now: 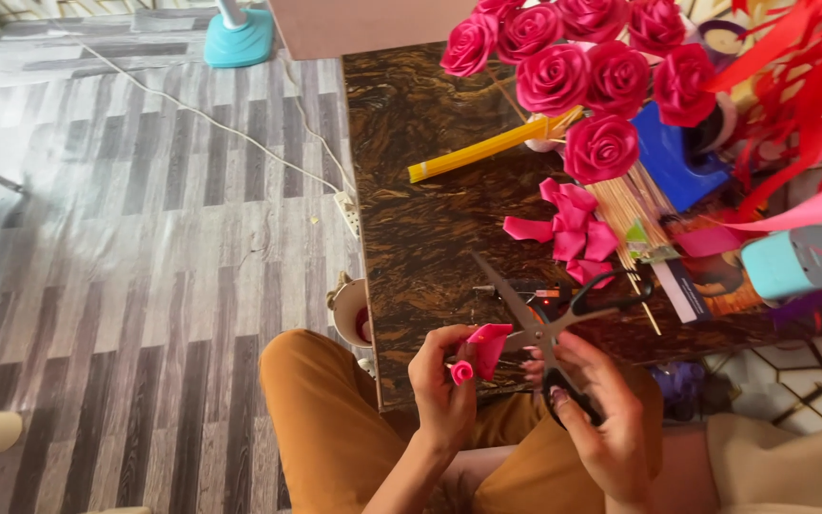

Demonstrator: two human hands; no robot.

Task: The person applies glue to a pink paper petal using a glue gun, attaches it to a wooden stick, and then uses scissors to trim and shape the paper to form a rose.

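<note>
Sitting at the edge of a dark marbled surface (411, 238), a person in mustard-coloured trousers is working over their lap with both hands. The left hand (444, 385) is pinching a small pink ribbon piece (480, 352), partly rolled into a bud at its lower end, with its fingers (451, 345) clenched around it just off the near edge of the surface. The right hand (601, 409) is gripping a pair of black-handled scissors (544, 319), its fingers curled through and around the lower handle loop; the blades are standing open, the tips pointing up and to the left over the surface, and the inner part of the blades is lying right beside the ribbon piece. Whether metal is touching ribbon cannot be told.

Farther back on the surface, a bunch of finished pink ribbon roses (582, 67) is standing upright, and a bundle of yellow sticks (487, 152) is lying slanted beside it. A loose heap of pink ribbon loops (571, 228) is resting near a spread of thin wooden skewers (630, 209). Red ribbon strips (792, 86) are hanging at the right, above a pale blue cylinder (787, 262). On the grey plank floor (145, 238), a white cable (230, 133) is running to a power strip, and a white cup (349, 309) is sitting beside the person's knee.
</note>
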